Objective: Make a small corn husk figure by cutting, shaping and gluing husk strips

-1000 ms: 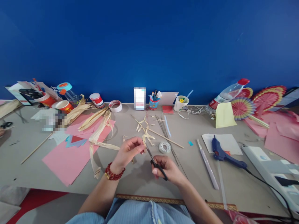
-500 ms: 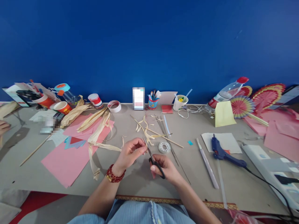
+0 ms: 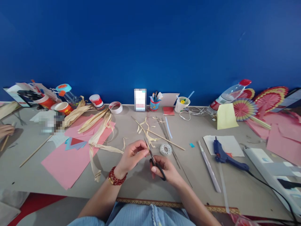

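My right hand [image 3: 162,169] is closed around the black handles of a pair of scissors [image 3: 157,166], whose blades point up and away to the left. Close by the blades, my left hand [image 3: 135,155] pinches something small and pale, mostly hidden by the fingers; it may be a strip of dried husk. Just beyond both hands lie torn pale husk strips [image 3: 148,135] and a thin wooden stick [image 3: 167,140]. A clear roll of tape [image 3: 166,149] rests beside my right hand, near several thin wires [image 3: 175,157].
Dried corn husks [image 3: 100,133] lie over pink paper [image 3: 62,166] on the left. To the right are a lilac-handled knife [image 3: 210,168], a blue glue gun [image 3: 227,157] and a power strip [image 3: 270,175]. Another person's hand [image 3: 6,130] holds a stick at the far left.
My hands stay nearly in place, with the scissors still by the left fingertips. At the far left, the other person's hand has come further into view with a stick.
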`<state>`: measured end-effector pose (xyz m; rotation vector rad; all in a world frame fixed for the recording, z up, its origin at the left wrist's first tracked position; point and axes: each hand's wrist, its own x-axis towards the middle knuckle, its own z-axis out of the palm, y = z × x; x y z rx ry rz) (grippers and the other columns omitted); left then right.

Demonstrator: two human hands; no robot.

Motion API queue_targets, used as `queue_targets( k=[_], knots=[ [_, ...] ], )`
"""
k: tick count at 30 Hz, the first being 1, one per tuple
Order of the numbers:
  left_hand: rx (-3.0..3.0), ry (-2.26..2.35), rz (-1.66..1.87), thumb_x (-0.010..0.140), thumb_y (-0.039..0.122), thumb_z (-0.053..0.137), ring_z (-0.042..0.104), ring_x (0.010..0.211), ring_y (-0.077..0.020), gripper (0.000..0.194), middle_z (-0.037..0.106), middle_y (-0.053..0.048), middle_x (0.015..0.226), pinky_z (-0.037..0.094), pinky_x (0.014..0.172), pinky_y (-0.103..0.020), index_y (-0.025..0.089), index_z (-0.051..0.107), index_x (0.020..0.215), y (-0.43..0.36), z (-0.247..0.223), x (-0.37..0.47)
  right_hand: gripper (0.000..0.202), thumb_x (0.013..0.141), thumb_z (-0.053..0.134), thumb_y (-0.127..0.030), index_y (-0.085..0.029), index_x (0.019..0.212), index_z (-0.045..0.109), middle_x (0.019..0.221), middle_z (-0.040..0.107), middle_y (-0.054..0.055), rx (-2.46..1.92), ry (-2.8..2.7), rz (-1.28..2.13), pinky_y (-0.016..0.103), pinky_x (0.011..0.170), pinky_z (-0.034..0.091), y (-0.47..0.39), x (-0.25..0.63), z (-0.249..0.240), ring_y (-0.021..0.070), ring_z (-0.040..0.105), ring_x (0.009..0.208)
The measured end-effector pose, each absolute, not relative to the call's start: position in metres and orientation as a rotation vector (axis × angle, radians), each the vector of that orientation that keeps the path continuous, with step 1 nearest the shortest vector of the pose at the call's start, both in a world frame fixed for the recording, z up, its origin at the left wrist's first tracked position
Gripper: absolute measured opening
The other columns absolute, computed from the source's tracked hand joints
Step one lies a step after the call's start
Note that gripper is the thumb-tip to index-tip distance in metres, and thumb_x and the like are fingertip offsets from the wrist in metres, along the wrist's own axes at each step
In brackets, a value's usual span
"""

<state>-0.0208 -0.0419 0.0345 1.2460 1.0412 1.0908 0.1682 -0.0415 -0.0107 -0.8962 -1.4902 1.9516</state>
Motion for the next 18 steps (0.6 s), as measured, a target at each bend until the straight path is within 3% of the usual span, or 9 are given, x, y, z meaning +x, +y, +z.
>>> queue_targets(
  k=[18],
  knots=[
    [1.237, 1.075, 1.117, 0.087, 0.032, 0.062, 0.052, 0.068, -0.0129, 0.020, 0.056, 0.001, 0.071, 0.044, 0.066, -0.025, 0.018, 0.056, 0.075, -0.0421, 0.0333, -0.0186, 0.057, 0.070, 0.070, -0.072, -0.018, 0.068, 0.049, 0.053, 0.058, -0.002, -0.920, -1.471, 1.919, 0.022, 0.048, 0.031, -0.0437, 0.1650, -0.0157, 0.0100, 0.049, 0.045]
  ],
)
